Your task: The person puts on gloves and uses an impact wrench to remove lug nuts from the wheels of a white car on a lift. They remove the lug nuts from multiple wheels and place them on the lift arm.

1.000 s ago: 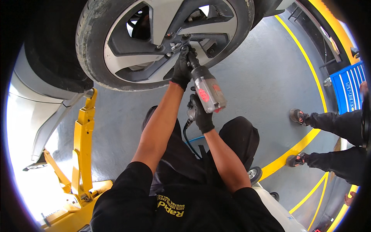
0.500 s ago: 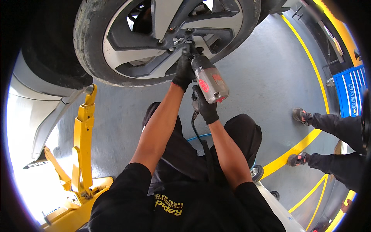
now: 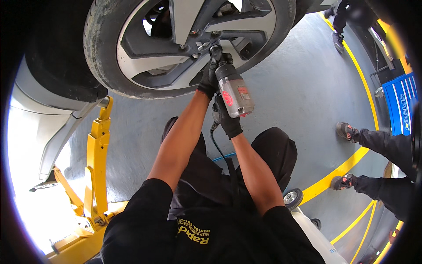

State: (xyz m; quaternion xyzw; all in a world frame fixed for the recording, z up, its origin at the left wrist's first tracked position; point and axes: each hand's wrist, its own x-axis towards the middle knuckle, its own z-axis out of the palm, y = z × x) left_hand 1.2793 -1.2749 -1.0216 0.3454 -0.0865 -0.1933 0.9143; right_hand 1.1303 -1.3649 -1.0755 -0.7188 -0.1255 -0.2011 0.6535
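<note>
Both my hands wear black gloves and hold a grey and black impact wrench (image 3: 237,94) with red patches. My left hand (image 3: 208,80) is closed about its front end, close to the socket (image 3: 216,51). Below the body, my right hand (image 3: 228,119) grips the handle, from which a dark air hose (image 3: 215,140) hangs. The socket meets the hub of a grey and black alloy wheel (image 3: 198,42), beside the centre emblem, at a lug nut position; the nut itself is hidden. Other lug nuts (image 3: 195,56) show around the emblem. A dark tyre (image 3: 103,57) surrounds the wheel.
A yellow lift arm (image 3: 97,158) supports the light-coloured car body (image 3: 44,110) at left. To the right stand a person's legs (image 3: 378,143), and another person's leg (image 3: 339,33) shows farther off. A blue tool cabinet (image 3: 398,103) and a small caster wheel (image 3: 292,199) are at right.
The impact wrench's rear and my right hand have shifted slightly left, swinging the tool more upright in view. Another person's leg has appeared at the upper right.
</note>
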